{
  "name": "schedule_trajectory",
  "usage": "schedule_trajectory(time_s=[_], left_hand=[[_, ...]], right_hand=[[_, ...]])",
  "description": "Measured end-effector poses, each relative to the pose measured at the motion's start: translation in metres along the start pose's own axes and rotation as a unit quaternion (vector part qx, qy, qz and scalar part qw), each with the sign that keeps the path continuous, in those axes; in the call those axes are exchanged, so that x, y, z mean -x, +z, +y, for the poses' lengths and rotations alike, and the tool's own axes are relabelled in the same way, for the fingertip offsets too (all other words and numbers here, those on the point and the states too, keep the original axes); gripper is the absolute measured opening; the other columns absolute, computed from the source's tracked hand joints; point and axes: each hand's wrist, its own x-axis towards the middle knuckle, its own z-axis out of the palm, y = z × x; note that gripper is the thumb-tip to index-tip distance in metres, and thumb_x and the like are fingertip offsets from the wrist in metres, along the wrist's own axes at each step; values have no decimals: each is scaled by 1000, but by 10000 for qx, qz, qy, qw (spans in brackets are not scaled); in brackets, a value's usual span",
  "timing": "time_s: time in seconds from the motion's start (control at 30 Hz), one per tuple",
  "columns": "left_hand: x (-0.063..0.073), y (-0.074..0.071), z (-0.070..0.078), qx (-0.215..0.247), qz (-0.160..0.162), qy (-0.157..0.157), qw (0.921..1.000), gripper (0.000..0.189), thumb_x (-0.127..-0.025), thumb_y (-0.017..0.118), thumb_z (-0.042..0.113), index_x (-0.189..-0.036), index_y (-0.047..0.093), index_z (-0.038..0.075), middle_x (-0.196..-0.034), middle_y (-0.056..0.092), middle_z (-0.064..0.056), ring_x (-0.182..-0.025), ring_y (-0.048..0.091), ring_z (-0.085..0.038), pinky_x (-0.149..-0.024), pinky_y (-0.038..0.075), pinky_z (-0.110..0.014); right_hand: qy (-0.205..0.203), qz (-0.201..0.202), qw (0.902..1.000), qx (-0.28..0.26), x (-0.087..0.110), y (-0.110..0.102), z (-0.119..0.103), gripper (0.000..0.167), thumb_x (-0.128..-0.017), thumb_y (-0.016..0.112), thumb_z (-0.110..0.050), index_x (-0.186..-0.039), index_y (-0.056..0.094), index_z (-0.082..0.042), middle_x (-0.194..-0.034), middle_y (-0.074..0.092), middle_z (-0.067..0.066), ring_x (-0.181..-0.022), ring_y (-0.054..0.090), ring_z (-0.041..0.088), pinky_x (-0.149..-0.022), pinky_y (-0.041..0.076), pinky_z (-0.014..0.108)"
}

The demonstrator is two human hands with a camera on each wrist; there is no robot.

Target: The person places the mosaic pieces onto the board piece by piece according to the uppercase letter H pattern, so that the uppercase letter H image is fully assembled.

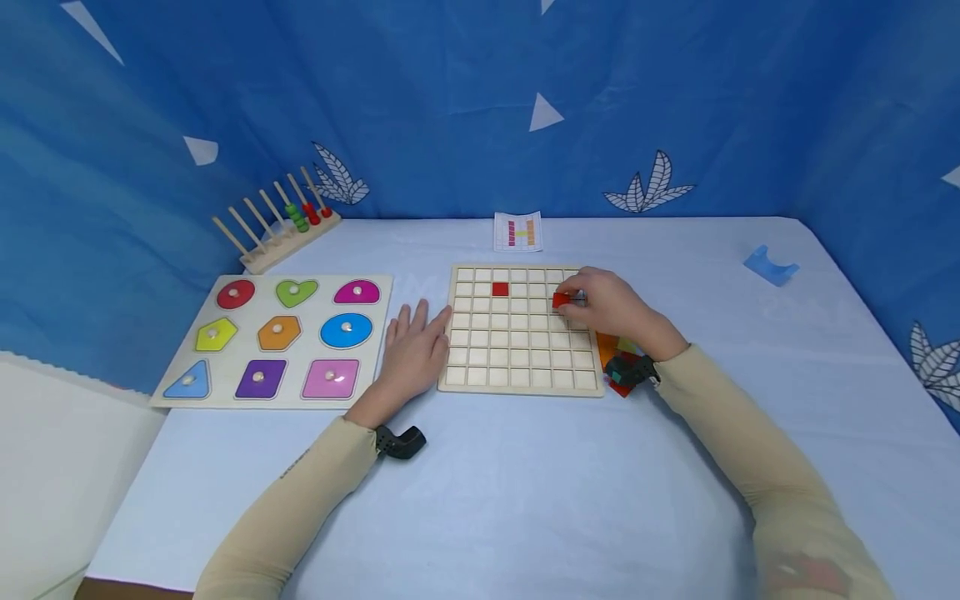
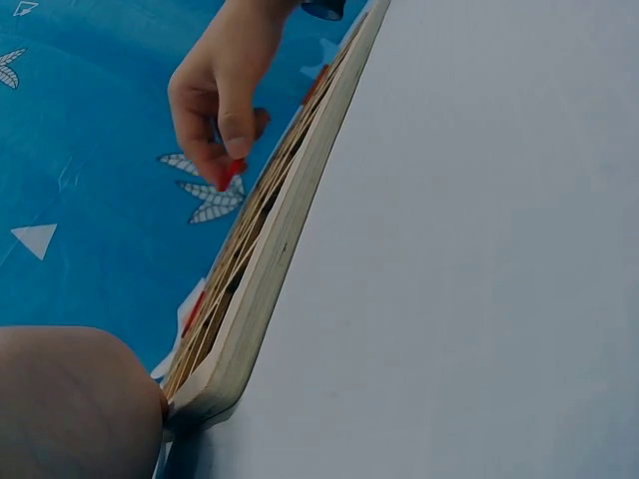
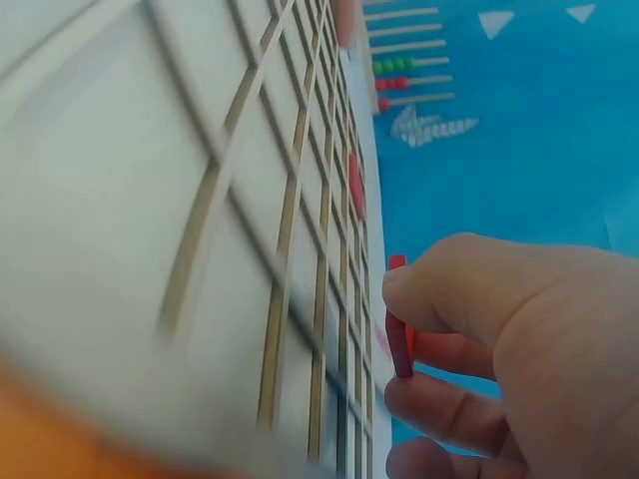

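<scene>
A wooden grid board (image 1: 521, 380) with white square cells lies in the middle of the table. One red square tile (image 1: 500, 289) sits in a cell near its far side. Over the board's far right part, my right hand (image 1: 611, 307) pinches another red tile (image 3: 400, 334) between thumb and fingers; the right wrist view shows it edge-on, raised off the grid. My left hand (image 1: 412, 354) lies flat with fingers spread, its fingertips right at the board's left edge. Orange, yellow and red tiles (image 1: 608, 347) lie beside the board's right edge, partly hidden under my right wrist.
Left of the board lies a shape puzzle (image 1: 277, 400) with knobbed pieces. Behind it stands a peg rack (image 1: 292, 243) with green and red beads. A pattern card (image 1: 518, 232) lies beyond the board. A blue curved piece (image 1: 770, 266) is at the far right.
</scene>
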Motion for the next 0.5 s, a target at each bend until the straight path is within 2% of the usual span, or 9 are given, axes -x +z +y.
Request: schedule_trajectory(time_s=[0.2,0.5], left_hand=[[-1,1,0,-15,0,12,10000,52,-105,40,24,-156,44,13,-167,23,-26,-157,8,-49,-125,6,-66],[0,0,0,-11,-33,-18,10000,52,-105,39,24,-156,43,13,-167,22,-26,-157,6,-49,-125,4,-65]], right_hand=[[-141,-93,9999,-26,-17,6,-19,34,-92,73,-21,-119,73,-1,-108,70,15,-90,59,26,-80,52,40],[-430,-113,9990,-88,-33,15,-37,33,-92,75,-21,-119,74,-2,-105,71,15,-90,62,27,-79,52,41]])
